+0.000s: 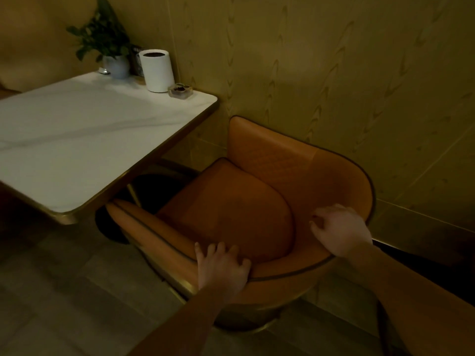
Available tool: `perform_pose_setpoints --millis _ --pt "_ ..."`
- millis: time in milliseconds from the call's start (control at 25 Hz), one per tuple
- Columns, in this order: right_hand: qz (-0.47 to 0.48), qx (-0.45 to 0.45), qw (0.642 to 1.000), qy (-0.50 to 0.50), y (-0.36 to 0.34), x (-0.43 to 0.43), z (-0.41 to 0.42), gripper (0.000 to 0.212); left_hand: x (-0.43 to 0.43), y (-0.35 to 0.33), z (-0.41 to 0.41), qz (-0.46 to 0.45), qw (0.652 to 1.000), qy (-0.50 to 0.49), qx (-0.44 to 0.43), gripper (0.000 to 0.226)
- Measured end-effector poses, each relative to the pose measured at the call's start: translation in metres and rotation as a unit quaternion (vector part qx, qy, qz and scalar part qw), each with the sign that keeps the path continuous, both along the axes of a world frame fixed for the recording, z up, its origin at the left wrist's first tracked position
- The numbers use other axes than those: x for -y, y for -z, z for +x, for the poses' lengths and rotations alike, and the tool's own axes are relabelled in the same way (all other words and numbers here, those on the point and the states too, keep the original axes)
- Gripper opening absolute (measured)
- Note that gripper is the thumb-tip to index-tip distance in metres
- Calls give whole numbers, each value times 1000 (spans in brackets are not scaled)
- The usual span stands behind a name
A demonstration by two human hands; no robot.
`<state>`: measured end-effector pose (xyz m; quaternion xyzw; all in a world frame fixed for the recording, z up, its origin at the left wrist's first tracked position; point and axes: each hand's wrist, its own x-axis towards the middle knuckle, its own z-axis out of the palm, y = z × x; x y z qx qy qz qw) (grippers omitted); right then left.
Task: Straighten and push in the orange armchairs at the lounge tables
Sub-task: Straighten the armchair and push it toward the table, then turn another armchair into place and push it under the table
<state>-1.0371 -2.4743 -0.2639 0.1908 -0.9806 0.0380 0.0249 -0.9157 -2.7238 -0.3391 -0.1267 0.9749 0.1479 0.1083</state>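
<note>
Your 2 arms show bare from the lower edge of the view up to the wrists. The left forearm (180, 317) is slim and even; the right forearm (411, 286) looks broader. Your left hand (222, 268) shows 4 fingers (213, 249) and a thumb. On your right hand (339, 229), 2 fingertips (314, 217) carry darker nails: polish or shadow, the dim light hides which. A thin dark strap (384, 327), of a kind you cannot tell, runs beside your right forearm.
</note>
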Motion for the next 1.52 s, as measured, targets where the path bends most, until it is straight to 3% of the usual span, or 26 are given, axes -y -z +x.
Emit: perform_pose_setpoints --millis 160,400,840,1200,1520 --pt "51 78 996 1 -17 13 9 24 4 -25 11 18 999 -11 35 49" --pt "-28 114 991 -70 -61 47 75 39 12 -100 71 -23 999 -21 -21 53" --pt "-138 103 966 -192 -173 144 201 46 69 -225 211 -80 985 -107 -111 62" --pt "-177 121 945 -248 -205 310 328 45 205 -265 364 -98 970 -158 -159 60" --pt "-202 151 923 -289 -237 455 423 42 333 -296 481 -77 967 -204 -133 59"
